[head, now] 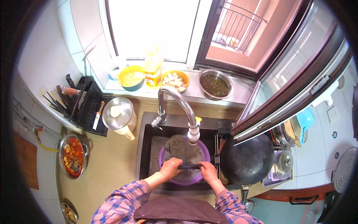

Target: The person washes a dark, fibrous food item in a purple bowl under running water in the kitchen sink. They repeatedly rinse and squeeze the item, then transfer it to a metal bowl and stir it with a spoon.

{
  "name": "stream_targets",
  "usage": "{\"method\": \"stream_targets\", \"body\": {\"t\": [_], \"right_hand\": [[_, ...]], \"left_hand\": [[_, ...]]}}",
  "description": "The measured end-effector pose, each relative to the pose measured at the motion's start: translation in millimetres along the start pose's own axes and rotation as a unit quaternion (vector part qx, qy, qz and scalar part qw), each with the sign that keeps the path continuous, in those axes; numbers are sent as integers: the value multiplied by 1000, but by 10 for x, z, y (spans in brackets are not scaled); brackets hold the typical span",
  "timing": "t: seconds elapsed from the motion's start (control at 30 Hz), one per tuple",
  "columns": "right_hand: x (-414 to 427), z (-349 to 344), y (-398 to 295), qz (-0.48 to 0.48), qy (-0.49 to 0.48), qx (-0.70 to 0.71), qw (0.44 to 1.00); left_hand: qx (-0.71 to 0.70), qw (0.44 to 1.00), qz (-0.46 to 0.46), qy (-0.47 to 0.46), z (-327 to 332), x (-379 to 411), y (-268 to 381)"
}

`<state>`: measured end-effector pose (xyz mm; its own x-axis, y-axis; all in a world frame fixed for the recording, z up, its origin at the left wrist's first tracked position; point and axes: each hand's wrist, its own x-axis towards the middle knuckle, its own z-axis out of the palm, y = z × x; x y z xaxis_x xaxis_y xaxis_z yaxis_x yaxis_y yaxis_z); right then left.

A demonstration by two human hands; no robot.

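Observation:
Over a purple basin (207,154) in the dark sink (146,145), my left hand (171,168) and my right hand (209,171) grip the two ends of a dark cloth strip (190,166). The strip is stretched level between my fists and looks rolled or twisted. Below it, the basin holds greyish water with a soaked grey-brown cloth (177,145) bunched at its far side. A curved chrome faucet (179,98) with a white nozzle (193,134) reaches over the basin; I cannot tell whether water runs.
An overturned black wok (247,162) sits right of the basin, beneath the open window sash (291,86). Bowls of food, including a steel bowl (215,84), line the sill. Left are a lidded jug (119,114), a knife rack (86,103) and a pot of red stew (73,156).

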<state>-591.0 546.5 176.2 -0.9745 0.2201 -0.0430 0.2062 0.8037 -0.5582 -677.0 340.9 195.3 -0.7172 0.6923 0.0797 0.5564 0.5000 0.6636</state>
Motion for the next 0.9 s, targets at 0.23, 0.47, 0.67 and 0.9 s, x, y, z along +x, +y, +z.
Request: {"method": "stream_targets", "body": {"t": [0.23, 0.47, 0.67, 0.9], "right_hand": [[-118, -350, -391, 161, -105, 431, 882], [-175, -226, -468, 229, -83, 567, 787], [-290, -191, -353, 54, -41, 88, 994], [-186, -298, -147, 5, -155, 82, 985]], "left_hand": [[-68, 984, 59, -156, -84, -219, -112], [105, 980, 67, -154, 195, -349, -441], [-28, 993, -42, -109, 281, -446, -550], [13, 998, 39, -56, -1, -358, -330]]}}
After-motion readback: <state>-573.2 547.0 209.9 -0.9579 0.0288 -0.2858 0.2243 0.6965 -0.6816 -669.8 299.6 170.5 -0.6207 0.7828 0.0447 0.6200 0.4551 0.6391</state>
